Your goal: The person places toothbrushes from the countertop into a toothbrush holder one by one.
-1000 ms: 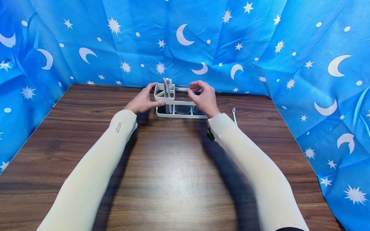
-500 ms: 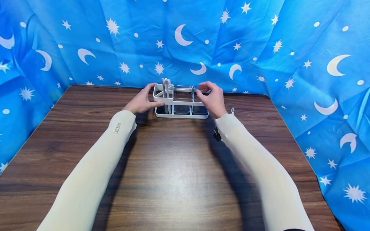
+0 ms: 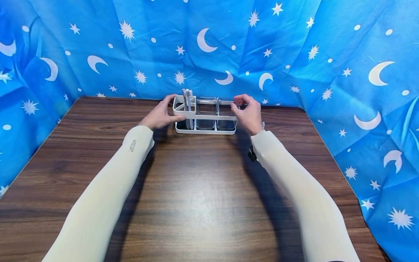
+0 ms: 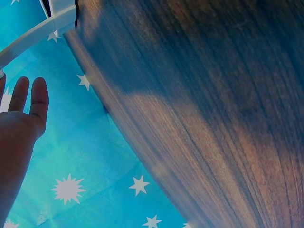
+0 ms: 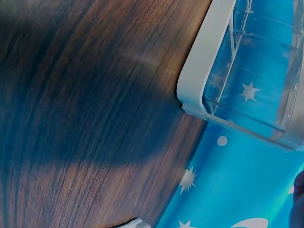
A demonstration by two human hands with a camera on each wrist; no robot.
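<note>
A white toothbrush holder stands at the back of the table, with toothbrushes upright in its left section. Two clear cups sit side by side in its other sections. My left hand grips the holder's left end, thumb in front and fingers behind; in the left wrist view two of its fingers stretch out beside the white frame. At the right end, my right hand hovers by the right cup's rim with thumb and fingers loosely bent. Nothing shows in its grasp.
Just right of my right wrist lies another toothbrush, mostly hidden. A blue cloth with moons and stars hangs behind and beside the dark wooden table.
My right hand has moved rightward along the holder, from over the middle section to its right end, uncovering the right cup. My left hand has stayed on the left end.
</note>
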